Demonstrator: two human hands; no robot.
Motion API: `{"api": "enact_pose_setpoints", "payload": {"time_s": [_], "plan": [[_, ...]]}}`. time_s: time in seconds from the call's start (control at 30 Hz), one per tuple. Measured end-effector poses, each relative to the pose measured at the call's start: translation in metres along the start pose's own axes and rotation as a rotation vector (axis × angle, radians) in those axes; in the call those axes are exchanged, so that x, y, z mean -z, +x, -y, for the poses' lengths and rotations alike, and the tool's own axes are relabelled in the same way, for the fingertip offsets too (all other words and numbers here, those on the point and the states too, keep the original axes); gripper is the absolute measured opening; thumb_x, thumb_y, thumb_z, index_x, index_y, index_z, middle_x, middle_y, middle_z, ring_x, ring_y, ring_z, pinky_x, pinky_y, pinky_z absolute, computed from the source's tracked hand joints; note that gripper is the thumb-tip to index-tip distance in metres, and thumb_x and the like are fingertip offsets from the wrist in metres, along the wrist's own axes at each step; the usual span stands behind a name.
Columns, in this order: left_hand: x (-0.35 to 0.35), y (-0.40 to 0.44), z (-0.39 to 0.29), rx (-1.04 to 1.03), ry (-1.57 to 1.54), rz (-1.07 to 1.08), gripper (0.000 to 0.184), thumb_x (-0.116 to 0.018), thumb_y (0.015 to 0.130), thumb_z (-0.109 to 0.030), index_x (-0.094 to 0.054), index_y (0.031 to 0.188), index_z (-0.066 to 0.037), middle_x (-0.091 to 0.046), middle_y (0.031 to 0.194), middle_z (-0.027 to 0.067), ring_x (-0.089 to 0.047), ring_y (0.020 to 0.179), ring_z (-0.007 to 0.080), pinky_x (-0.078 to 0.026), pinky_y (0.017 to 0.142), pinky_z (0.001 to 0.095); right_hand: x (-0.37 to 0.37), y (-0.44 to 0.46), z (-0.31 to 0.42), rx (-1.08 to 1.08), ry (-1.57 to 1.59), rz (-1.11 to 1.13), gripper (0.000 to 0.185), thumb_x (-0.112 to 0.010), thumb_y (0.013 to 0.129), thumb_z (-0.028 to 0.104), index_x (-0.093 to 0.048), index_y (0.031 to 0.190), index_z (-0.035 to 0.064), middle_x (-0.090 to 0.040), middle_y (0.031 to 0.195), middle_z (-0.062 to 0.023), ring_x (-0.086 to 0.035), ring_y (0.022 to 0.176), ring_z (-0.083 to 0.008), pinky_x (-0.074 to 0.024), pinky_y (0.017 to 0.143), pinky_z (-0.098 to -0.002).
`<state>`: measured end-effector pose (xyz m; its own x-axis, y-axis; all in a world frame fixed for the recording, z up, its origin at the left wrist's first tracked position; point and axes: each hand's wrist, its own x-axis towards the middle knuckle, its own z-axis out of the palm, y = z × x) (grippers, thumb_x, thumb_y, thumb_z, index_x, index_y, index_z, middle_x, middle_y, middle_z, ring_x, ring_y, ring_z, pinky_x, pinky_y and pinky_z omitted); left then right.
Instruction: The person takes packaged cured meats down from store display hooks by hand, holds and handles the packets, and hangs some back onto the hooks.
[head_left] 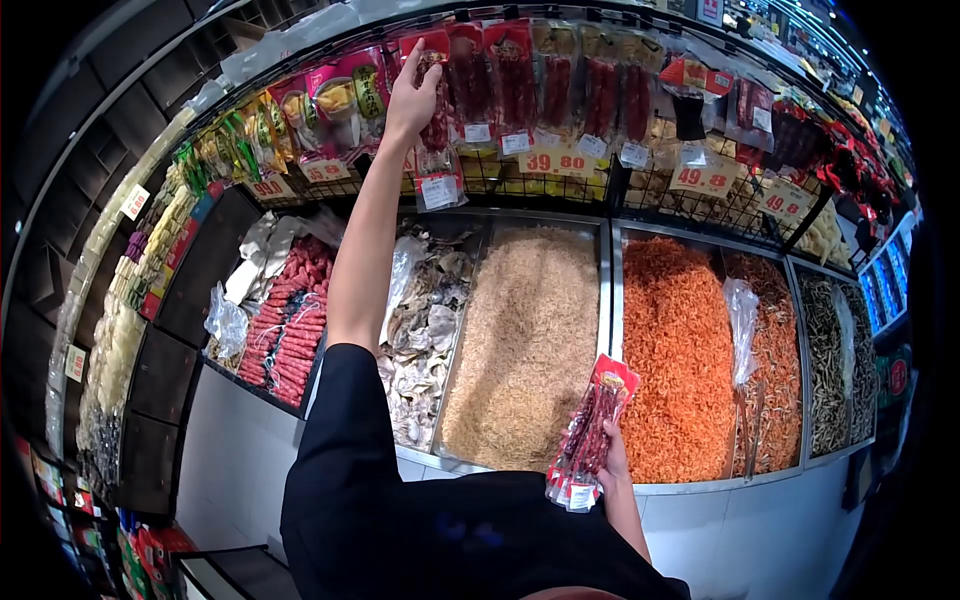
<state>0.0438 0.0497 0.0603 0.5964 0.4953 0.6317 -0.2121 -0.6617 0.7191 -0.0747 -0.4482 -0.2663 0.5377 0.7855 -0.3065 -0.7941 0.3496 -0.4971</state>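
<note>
Near the front right corner of the bin of pale dried goods (607, 290), the right hand (615, 458) is closed around a red-topped sausage pack (590, 430). The left hand (412, 105) reaches beyond the bin's far left corner to a hanging pack (436, 135); whether it grips is unclear. Similar packs (511, 75) hang beyond the bin. The work seems partway: the right hand's pack is off the rack (619, 185), the left's apparently unfinished.
</note>
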Motion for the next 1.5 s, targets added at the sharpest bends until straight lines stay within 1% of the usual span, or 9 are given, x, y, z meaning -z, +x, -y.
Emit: {"api": "enact_pose_setpoints", "payload": {"time_s": [0.63, 0.77, 0.83, 1.07, 1.2, 1.3, 1.4, 1.43, 1.5], "plan": [[-0.014, 0.017, 0.017, 0.075, 0.001, -0.008, 0.060, -0.058, 0.093, -0.030, -0.036, 0.147, -0.015, -0.044, 0.144, 0.0176, -0.041, 0.134, 0.0302, -0.033, 0.108, 0.0392, 0.007, 0.002, -0.001, -0.038, -0.028, -0.051, 0.058, -0.051, 0.091, 0.036, -0.040, 0.136, 0.0012, -0.055, 0.128, -0.0183, -0.061, 0.110, -0.0367, -0.0531, 0.089, -0.0496], [-0.037, 0.042, 0.038, -0.003, 0.071, -0.080, 0.058, -0.060, 0.092, -0.031, -0.041, 0.143, -0.010, -0.057, 0.129, 0.0209, -0.056, 0.119, 0.0306, -0.042, 0.099, 0.0367, 0.007, 0.002, -0.002, -0.065, -0.044, -0.076, 0.060, -0.050, 0.091, 0.037, -0.039, 0.137, 0.0011, -0.055, 0.129, -0.0186, -0.060, 0.111, -0.0380, -0.0516, 0.092, -0.0510], [-0.045, 0.075, 0.079, -0.174, 0.195, -0.118, 0.060, -0.061, 0.090, -0.036, -0.043, 0.141, -0.011, -0.058, 0.125, 0.0230, -0.058, 0.115, 0.0349, -0.045, 0.096, 0.0381, 0.002, 0.002, 0.000, -0.061, -0.060, -0.067, 0.060, -0.051, 0.091, 0.037, -0.040, 0.137, 0.0007, -0.056, 0.128, -0.0182, -0.060, 0.111, -0.0375, -0.0519, 0.091, -0.0507], [-0.065, 0.122, 0.121, 0.105, 0.341, 0.060, 0.065, -0.055, 0.090, -0.037, -0.029, 0.149, -0.028, -0.055, 0.129, 0.0245, -0.053, 0.119, 0.0394, -0.043, 0.099, 0.0430, 0.006, 0.004, 0.002, -0.009, -0.035, -0.060, 0.062, -0.055, 0.089, 0.037, -0.040, 0.137, 0.0017, -0.056, 0.127, -0.0191, -0.060, 0.110, -0.0391, -0.0526, 0.090, -0.0519], [-0.058, 0.049, 0.055, 0.344, 0.572, 0.104, 0.074, -0.053, 0.091, -0.035, -0.011, 0.152, -0.034, -0.050, 0.125, 0.0292, -0.056, 0.109, 0.0466, -0.045, 0.092, 0.0509, 0.003, 0.002, 0.004, -0.007, 0.025, -0.063, 0.055, -0.050, 0.092, 0.033, -0.042, 0.134, -0.0002, -0.057, 0.125, -0.0186, -0.061, 0.110, -0.0382, -0.0534, 0.089, -0.0499], [-0.068, -0.051, 0.061, 0.055, 0.451, -0.073, 0.067, -0.058, 0.089, -0.018, -0.028, 0.149, -0.018, -0.055, 0.107, 0.0197, -0.060, 0.088, 0.0338, -0.049, 0.082, 0.0430, 0.005, 0.003, 0.002, -0.024, 0.007, -0.076, 0.058, -0.051, 0.091, 0.035, -0.040, 0.136, 0.0003, -0.056, 0.126, -0.0190, -0.060, 0.110, -0.0382, -0.0532, 0.089, -0.0503], [-0.095, -0.187, 0.067, 0.326, 0.095, 0.274, 0.042, -0.060, 0.091, -0.026, -0.054, 0.128, -0.007, -0.066, 0.099, 0.0162, -0.064, 0.088, 0.0215, -0.051, 0.078, 0.0364, 0.005, 0.006, 0.001, -0.049, -0.026, -0.079, 0.060, -0.052, 0.090, 0.037, -0.039, 0.136, 0.0008, -0.056, 0.127, -0.0193, -0.060, 0.110, -0.0379, -0.0530, 0.089, -0.0505], [-0.107, -0.235, 0.076, 0.305, 0.147, 0.484, 0.045, -0.056, 0.094, -0.037, -0.056, 0.126, -0.005, -0.068, 0.103, 0.0150, -0.065, 0.087, 0.0225, -0.052, 0.080, 0.0363, 0.003, 0.006, 0.000, -0.065, -0.039, -0.075, 0.060, -0.051, 0.090, 0.037, -0.040, 0.136, 0.0007, -0.056, 0.127, -0.0192, -0.060, 0.110, -0.0372, -0.0530, 0.089, -0.0503], [-0.122, -0.320, 0.081, 0.618, -0.081, 0.967, 0.053, -0.046, 0.098, -0.047, -0.055, 0.128, -0.004, -0.068, 0.102, 0.0116, -0.064, 0.088, 0.0193, -0.053, 0.079, 0.0333, 0.006, 0.010, -0.002, -0.105, -0.008, -0.058, 0.054, -0.051, 0.091, 0.033, -0.043, 0.133, 0.0006, -0.059, 0.121, -0.0182, -0.063, 0.106, -0.0335, -0.0540, 0.088, -0.0489]]}}
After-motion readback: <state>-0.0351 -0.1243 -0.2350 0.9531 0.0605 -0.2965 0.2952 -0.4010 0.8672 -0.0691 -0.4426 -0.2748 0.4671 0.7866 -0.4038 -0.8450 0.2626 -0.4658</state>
